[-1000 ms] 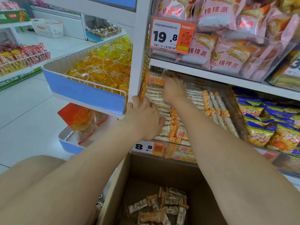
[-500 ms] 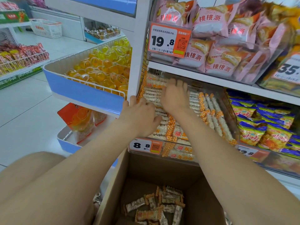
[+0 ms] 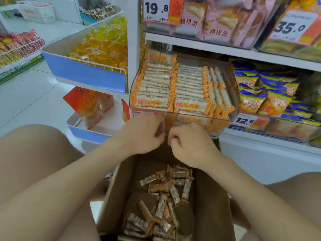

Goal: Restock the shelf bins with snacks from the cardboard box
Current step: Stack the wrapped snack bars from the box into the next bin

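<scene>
A clear shelf bin (image 3: 233,94) holds neat rows of orange-ended white snack bars (image 3: 184,87). Below it stands an open cardboard box (image 3: 212,202) with several loose snack bars (image 3: 165,200) on its bottom. My left hand (image 3: 142,134) and my right hand (image 3: 189,145) hang side by side just in front of the bin's lower front edge, above the far end of the box. Both have their fingers curled in, and I see nothing in either.
A blue-fronted wire tray of yellow jelly cups (image 3: 102,44) juts out at the left. Blue-and-yellow snack bags (image 3: 264,94) fill the bin at the right. Pink pastry packs (image 3: 213,20) sit on the shelf above. My bare knees flank the box.
Both hands have pulled back out of the bin and come down to its front edge above the box. The bars in the bin lie in tidy rows.
</scene>
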### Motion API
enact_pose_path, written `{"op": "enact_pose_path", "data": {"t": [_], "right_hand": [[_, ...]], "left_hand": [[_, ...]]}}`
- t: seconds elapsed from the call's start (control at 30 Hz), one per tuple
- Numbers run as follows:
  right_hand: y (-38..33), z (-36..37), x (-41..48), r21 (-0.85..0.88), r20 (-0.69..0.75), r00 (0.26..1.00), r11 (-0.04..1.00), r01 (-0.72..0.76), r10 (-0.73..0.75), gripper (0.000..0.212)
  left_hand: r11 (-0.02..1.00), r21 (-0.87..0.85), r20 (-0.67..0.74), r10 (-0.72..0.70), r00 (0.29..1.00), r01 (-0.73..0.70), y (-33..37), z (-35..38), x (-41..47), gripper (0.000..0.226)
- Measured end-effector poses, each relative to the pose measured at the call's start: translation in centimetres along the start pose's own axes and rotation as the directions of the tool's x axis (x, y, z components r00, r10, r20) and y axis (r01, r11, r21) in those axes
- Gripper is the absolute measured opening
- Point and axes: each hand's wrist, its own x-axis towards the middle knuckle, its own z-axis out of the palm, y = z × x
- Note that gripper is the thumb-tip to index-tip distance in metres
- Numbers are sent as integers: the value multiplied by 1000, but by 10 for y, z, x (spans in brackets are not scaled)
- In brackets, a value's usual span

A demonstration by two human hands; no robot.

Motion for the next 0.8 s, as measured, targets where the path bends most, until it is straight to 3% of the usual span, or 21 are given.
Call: {"op": "enact_pose_path", "data": {"t": [0.03,0.1,0.17,0.23,0.33,0.47,0.53,0.63,0.73,0.8], "right_hand": [[6,15,-6,-32,185,981,998,-54,59,31],[22,49,-14,-52,469,870,988,-144,152,26],[43,84,-20,-41,609,767,974,-225,203,20],[66,120,-26,-39,637,727,953,-302,257,18],[97,173,-37,-15,659,680,910,-414,321,36],[118,228,-50,-16,736,585,872,-489,341,10],[121,251,-55,-41,789,505,849,-526,350,7],[122,287,-62,-84,862,378,830,-552,339,38],[122,313,-68,-102,929,245,826,-554,279,57],[124,322,-71,-62,933,247,794,-605,261,62]], "left_hand": [[999,44,165,-6,986,-2,-1,16,-5,5],[990,141,458,-71,886,6,-3,50,-11,3],[988,151,592,-127,796,46,-10,91,-14,14],[984,123,628,-178,757,129,-22,132,-17,25],[961,125,670,-264,694,245,-41,191,-27,28],[936,152,767,-315,559,319,-57,259,-45,29],[922,140,795,-322,515,360,-61,288,-50,36],[873,147,815,-373,443,464,-68,323,-60,47],[852,128,807,-388,446,508,-73,341,-70,63],[860,172,780,-416,467,480,-76,344,-74,57]]}}
